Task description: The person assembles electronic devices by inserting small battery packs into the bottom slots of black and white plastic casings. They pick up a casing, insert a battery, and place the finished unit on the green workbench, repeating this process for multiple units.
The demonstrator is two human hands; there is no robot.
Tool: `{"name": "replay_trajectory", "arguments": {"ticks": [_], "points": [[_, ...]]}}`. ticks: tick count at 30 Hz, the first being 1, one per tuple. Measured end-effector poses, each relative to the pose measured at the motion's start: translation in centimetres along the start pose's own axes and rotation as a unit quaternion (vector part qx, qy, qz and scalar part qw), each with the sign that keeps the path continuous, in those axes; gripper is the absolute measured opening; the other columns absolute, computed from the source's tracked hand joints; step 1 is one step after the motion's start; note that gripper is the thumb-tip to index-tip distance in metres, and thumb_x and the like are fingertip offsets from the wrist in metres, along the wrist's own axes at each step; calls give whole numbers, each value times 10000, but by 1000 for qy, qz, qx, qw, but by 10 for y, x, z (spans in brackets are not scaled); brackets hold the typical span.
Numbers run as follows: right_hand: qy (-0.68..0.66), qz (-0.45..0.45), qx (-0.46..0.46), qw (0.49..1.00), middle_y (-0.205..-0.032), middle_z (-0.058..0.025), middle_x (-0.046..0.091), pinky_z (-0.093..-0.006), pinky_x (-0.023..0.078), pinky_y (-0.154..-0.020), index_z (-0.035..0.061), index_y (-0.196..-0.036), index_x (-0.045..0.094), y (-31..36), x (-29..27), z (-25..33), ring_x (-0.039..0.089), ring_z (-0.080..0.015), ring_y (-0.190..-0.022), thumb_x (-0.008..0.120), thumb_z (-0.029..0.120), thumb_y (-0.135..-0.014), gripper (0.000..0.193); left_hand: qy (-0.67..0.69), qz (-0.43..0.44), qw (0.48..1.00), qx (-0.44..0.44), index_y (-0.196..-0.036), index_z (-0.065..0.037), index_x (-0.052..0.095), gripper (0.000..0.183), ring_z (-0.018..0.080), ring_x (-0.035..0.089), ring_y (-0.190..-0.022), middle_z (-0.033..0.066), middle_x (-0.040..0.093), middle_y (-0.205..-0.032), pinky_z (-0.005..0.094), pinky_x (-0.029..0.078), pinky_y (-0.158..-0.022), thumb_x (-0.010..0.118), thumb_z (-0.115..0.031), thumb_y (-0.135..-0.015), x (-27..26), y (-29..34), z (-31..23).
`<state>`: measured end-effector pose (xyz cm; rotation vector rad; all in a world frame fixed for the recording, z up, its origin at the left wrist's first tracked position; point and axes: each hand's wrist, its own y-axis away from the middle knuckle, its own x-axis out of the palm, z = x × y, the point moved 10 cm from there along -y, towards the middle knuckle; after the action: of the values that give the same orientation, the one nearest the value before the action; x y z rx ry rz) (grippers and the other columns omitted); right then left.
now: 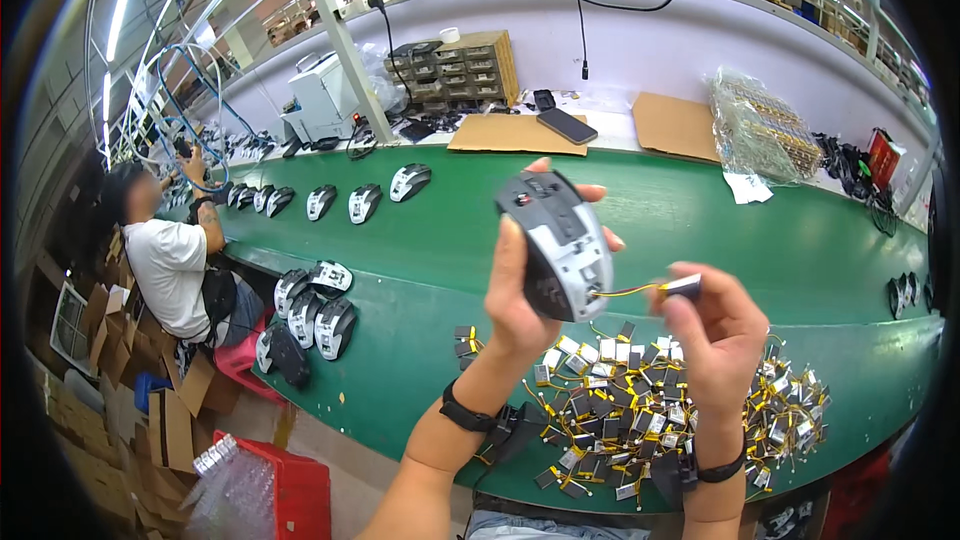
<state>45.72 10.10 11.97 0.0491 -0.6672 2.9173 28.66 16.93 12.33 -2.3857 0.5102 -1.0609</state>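
My left hand point(518, 290) is wrapped round a computer mouse point(560, 240), black and pale grey, raised above the green bench. Its inner side faces me. Between the thumb and fingers of my right hand point(722, 325) is a small battery pack point(682, 288), dark with a yellow end. Thin red, black and yellow wires point(628, 291) run from the battery to the mouse's lower end; the fine detail of the joint is too small to make out. Below both hands lies a wide heap of similar batteries point(600, 410) with yellow tape and loose leads.
More mice point(318, 315) sit in a cluster at the left bench edge, and others point(365, 203) in a row farther back. Along the far side are cardboard sheets point(520, 134), a phone point(567, 125) and a drawer cabinet point(460, 68). A person point(175, 250) works at the left.
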Motion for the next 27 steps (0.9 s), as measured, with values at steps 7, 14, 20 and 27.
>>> {"name": "replay_trajectory", "arguments": {"ticks": [7,14,20,27], "points": [[-158,41,-93,982,-1012,-111,596,-295,459,-804,-13,-1089,600,8,15,1,556,-153,-882,693,150,-877,283,102,-41,984,-138,-1393,-105,358,539,326,642,-949,240,539,-1261,416,563,-809,290,-485,-1016,10,16,52],[146,-5,-242,959,-841,-69,633,-318,492,-700,9,-1026,669,20,24,36,587,-205,-813,725,47,-807,229,141,-102,968,-179,-1280,-104,469,483,321,640,-912,227,586,-1206,413,562,-777,282,-468,-1023,-2,19,58],[359,2,-338,870,-897,-75,570,-345,465,-673,-5,-1098,692,26,50,47,540,-229,-759,762,21,-702,402,133,-121,970,-165,-1273,-100,477,484,316,635,-901,224,592,-1190,419,555,-775,285,-467,-1022,-5,21,48],[331,76,-377,862,-911,-78,600,-336,494,-632,6,-1077,706,30,59,51,585,-228,-768,780,-15,-665,419,144,-94,970,-171,-1294,-88,475,506,323,631,-884,230,584,-1184,411,552,-767,300,-474,-1017,-10,17,41]]}}
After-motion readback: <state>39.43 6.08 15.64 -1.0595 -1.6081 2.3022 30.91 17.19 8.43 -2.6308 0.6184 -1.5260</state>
